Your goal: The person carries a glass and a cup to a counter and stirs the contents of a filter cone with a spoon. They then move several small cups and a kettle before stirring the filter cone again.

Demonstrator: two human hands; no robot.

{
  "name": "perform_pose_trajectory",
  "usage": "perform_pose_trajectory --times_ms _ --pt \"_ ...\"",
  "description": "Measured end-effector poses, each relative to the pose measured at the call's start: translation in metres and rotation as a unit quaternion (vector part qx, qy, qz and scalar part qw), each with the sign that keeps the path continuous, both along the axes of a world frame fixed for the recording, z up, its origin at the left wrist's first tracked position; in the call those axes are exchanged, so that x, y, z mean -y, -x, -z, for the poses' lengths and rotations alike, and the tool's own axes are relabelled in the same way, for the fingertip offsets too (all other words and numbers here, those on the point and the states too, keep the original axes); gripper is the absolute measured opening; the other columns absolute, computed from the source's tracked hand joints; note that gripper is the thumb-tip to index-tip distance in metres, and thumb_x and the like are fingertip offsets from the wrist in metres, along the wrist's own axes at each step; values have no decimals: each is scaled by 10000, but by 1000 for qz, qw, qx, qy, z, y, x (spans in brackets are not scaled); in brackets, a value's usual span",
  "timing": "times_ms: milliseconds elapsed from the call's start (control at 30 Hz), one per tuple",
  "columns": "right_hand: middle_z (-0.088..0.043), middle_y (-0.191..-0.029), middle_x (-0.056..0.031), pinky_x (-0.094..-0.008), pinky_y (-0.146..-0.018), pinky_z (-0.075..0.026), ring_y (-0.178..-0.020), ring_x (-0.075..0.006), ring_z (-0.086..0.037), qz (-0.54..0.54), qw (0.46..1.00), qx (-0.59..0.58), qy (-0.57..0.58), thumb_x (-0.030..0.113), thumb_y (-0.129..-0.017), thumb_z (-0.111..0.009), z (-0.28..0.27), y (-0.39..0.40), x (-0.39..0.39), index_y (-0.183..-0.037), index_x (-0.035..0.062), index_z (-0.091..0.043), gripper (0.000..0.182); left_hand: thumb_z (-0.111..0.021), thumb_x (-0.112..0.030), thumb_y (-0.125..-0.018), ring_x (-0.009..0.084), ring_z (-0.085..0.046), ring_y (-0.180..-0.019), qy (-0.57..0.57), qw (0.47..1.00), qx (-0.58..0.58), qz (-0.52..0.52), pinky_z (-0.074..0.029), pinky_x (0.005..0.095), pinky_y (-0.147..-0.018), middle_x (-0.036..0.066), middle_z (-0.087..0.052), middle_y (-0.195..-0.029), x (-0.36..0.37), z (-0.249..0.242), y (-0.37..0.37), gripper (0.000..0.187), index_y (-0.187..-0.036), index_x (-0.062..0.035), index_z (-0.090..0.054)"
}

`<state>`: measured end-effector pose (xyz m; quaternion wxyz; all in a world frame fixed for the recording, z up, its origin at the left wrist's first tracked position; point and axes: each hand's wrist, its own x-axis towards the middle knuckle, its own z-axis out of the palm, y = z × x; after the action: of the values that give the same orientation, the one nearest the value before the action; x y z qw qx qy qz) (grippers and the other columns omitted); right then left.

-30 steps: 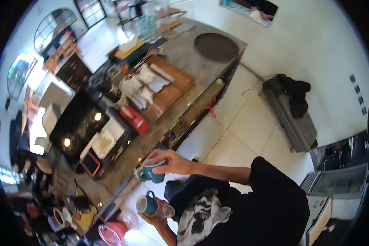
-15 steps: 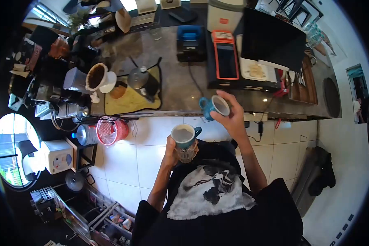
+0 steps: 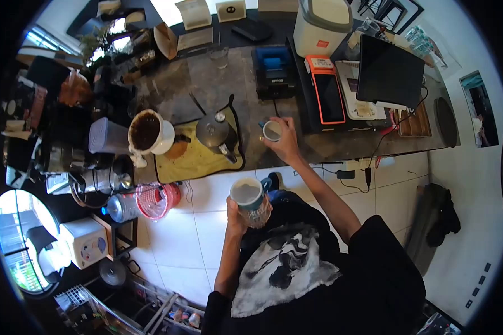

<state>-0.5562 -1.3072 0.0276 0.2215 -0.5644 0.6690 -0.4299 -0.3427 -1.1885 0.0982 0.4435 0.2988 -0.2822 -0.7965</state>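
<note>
Above the near edge of a gray-brown surface (image 3: 181, 84), center of the frame, the right hand (image 3: 286, 144) held a small cup (image 3: 272, 132), its grip narrowed about the rim; whether the cup touched the surface could not be told. Lower down, over the tiled floor (image 3: 176, 240), the left hand (image 3: 236, 219) had its grip wrapped around a clear glass (image 3: 256, 216), a blue-handled mug (image 3: 246, 192) seated at its top. At left center, a metal pot (image 3: 212, 134) stood on a yellow cloth (image 3: 198, 161), beside a white dripper (image 3: 164, 139) with dark contents. A black printer (image 3: 275, 73) and an orange-edged card terminal (image 3: 328, 95), 2 machines in all, sat to the upper right of the pot.
</note>
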Motion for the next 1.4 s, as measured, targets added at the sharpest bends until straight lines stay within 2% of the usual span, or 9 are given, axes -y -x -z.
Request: perform_pose_trajectory --times_ms 333,433,567,767,833,867,967,1100,1400 --pt "-481 -1244 -172 -403 -992 -425 -1174 -313 -512 25 994 24 108 250 -760 -813 -41 -12 -13 -1313 30 -503 671 -463 -785 -820 286 -665 -813 14 996 18 84 -559 386 -692 184 -644 -985 50 5 2 905 -1188 39 -527" --pt "-529 -1281 -132 -380 -1044 -398 -1215 -262 -516 -121 959 248 64 248 -820 -768 -98 -3 -52 -1326 32 -499 612 -413 -738 -863 339 -651 -937 -14 994 53 89 -547 449 -762 181 -635 -1083 52 16 2 839 -1291 -20 -491" --pt "-487 -1389 -154 -391 -1102 -326 -1322 -308 -431 -331 927 173 -38 367 -805 -763 -186 22 -92 -1390 38 -462 736 -317 -723 -924 339 -623 -1029 1 991 78 108 -551 486 -808 159 -574 -1218 46 16 20 804 -1400 -80 -387" --pt "-523 -1363 -130 -424 -1102 -309 -1272 -312 -466 -269 951 148 -46 385 -796 -763 -144 19 -117 -1366 79 -508 696 -256 -736 -929 336 -637 -943 -28 989 101 109 -548 460 -723 160 -602 -1130 44 18 31 820 -1368 -59 -401" --pt "-583 -1247 -155 -432 -1068 -337 -1209 -330 -509 -220 966 136 -15 389 -757 -774 -181 18 -111 -1330 94 -540 686 -257 -755 -915 331 -648 -840 -6 976 5 218 -541 449 -669 170 -610 -1091 52 26 25 851 -1356 -43 -403" --pt "-608 -1236 -127 -403 -1056 -367 -1197 -275 -537 -184 970 159 30 346 -741 -809 -167 14 -111 -1324 79 -544 695 -333 -694 -942 313 -608 -1055 2 964 -48 262 -516 443 -874 167 -571 -1217 59 40 11 795 -1387 -39 -402" --pt "-616 -1242 -97 -368 -1038 -399 -1180 -207 -553 -25 952 294 86 272 -727 -842 -155 9 -113 -1305 59 -561 677 -385 -644 -948 322 -633 -924 16 930 -116 347 -524 417 -783 174 -609 -1067 63 -12 16 739 -1337 -19 -449" --pt "-577 -1288 -85 -338 -1044 -391 -1209 -192 -530 146 973 152 96 198 -667 -888 -102 38 -113 -1277 57 -582 697 -323 -631 -960 345 -626 -806 -53 951 -71 296 -526 439 -653 176 -597 -954 49 -26 3 709 -1270 -14 -487" --pt "-582 -1221 -138 -393 -997 -428 -1157 -319 -548 146 989 15 -9 182 -675 -842 -26 26 -86 -1263 69 -573 657 -304 -604 -978 309 -613 -787 3 967 -42 252 -518 415 -703 189 -591 -930 56 -32 6 681 -1256 -11 -494"
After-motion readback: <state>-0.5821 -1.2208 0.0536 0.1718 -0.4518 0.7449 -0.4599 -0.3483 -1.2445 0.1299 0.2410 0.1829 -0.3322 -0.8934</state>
